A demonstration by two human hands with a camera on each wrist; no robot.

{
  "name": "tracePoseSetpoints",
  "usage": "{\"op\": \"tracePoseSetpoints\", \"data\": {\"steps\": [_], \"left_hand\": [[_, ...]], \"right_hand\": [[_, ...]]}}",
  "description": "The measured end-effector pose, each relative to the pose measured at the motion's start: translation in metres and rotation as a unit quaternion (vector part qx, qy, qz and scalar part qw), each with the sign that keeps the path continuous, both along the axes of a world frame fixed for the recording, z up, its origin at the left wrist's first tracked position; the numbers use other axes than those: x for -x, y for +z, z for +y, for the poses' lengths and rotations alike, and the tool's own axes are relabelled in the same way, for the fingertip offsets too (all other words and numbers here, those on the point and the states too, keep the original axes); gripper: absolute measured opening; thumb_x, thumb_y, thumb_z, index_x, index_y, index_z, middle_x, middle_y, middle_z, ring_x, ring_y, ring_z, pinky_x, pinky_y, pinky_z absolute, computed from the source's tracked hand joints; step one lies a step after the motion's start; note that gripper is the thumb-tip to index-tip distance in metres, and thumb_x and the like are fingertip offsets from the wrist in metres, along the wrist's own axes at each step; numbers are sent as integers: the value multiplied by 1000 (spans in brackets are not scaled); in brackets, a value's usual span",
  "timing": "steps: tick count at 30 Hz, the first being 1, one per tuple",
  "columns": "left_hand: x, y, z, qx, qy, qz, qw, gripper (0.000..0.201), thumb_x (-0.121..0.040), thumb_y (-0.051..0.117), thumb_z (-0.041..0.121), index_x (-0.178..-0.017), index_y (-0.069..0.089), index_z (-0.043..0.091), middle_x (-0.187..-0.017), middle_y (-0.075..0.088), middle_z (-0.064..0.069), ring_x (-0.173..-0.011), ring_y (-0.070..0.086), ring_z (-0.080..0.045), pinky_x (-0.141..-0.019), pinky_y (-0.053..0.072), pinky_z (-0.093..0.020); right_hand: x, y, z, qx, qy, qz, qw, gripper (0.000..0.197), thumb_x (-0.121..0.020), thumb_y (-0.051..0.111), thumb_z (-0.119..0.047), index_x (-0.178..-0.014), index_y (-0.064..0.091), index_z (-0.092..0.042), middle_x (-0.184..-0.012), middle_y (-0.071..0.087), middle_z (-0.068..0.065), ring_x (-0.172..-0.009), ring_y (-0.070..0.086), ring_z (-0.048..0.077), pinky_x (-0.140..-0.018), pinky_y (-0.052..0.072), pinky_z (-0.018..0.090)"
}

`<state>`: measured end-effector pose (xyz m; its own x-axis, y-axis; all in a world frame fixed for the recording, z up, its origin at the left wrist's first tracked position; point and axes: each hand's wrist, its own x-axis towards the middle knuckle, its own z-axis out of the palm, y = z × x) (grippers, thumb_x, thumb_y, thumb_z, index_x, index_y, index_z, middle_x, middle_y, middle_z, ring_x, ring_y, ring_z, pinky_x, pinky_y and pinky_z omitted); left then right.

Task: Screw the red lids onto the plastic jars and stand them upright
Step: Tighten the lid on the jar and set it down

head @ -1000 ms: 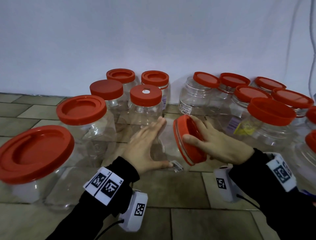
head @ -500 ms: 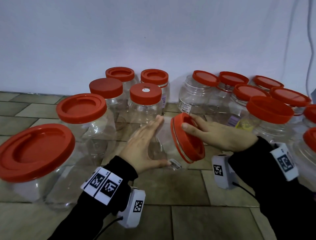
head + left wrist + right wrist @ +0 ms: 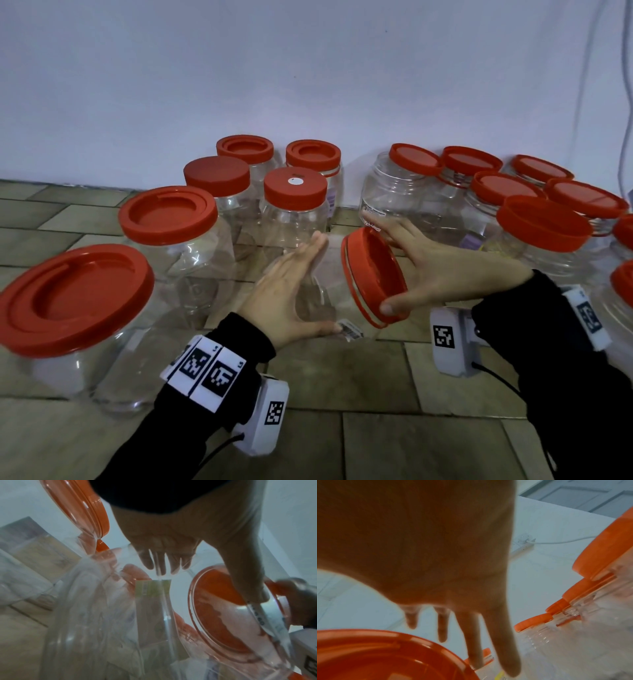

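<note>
Jar in hand: a clear plastic jar [image 3: 318,291] lies on its side on the tiled floor [image 3: 342,377], mouth turned toward the person's right, between the two hands.
Lid: a red lid [image 3: 373,274] sits tilted on edge at the jar's mouth; whether it is threaded on cannot be told.
Left hand: the left hand [image 3: 287,291] lies against the jar's side, fingers [image 3: 310,250] straight and together, thumb under the jar near a barcode label [image 3: 349,330].
Right hand: the right hand [image 3: 442,274] spans the lid, fingers over its far rim and thumb [image 3: 390,306] on its near rim, gripping it.
Head view: capped jars [image 3: 294,205] stand upright along the white wall [image 3: 308,68] to left and right.
Left wrist view: looking through the clear jar wall, it shows the left palm [image 3: 171,534] pressed flat and the lid's inner face [image 3: 223,615], which the head view hides.
Right wrist view: the right hand's fingers [image 3: 501,635] reach past the lid's rim [image 3: 402,655]; a wall socket and cable [image 3: 527,540] appear here only.
</note>
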<state>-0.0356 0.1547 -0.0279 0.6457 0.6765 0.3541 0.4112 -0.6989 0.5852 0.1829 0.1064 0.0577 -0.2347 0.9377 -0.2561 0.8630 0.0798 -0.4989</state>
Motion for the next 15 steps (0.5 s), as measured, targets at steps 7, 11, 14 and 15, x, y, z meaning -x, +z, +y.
{"op": "tracePoseSetpoints", "data": {"steps": [7,11,14,15], "left_hand": [[-2,-3,0,-21,-2,8,1000,105,-53,56,74,-134,-2,44,-146,3,21,-134,8,4,-114,18,-41],[-2,-1,0,-22,-5,4,1000,104,-52,57,71,-134,-1,42,-144,3,23,-130,6,10,-113,16,-35],[-2,0,0,-20,-4,4,1000,104,-52,57,70,-134,-1,42,-144,2,23,-129,5,11,-113,15,-33],[-2,-1,0,-21,-4,6,1000,104,-53,57,70,-134,-2,41,-145,3,22,-129,5,11,-113,15,-34]], "right_hand": [[8,-8,7,-9,-130,-20,991,114,-47,20,-91,-139,32,-24,-128,51,9,-89,63,18,-79,48,33],[-3,-4,3,15,-25,8,1000,110,-52,58,-82,-141,0,-50,-153,10,-9,-137,27,15,-112,26,38],[-4,5,-3,10,18,16,1000,101,-54,68,-60,-134,7,-57,-142,17,-15,-128,31,9,-99,35,29],[-2,4,-1,-3,2,12,1000,98,-54,64,-62,-137,11,-53,-143,22,-11,-123,36,10,-95,38,28]]}}
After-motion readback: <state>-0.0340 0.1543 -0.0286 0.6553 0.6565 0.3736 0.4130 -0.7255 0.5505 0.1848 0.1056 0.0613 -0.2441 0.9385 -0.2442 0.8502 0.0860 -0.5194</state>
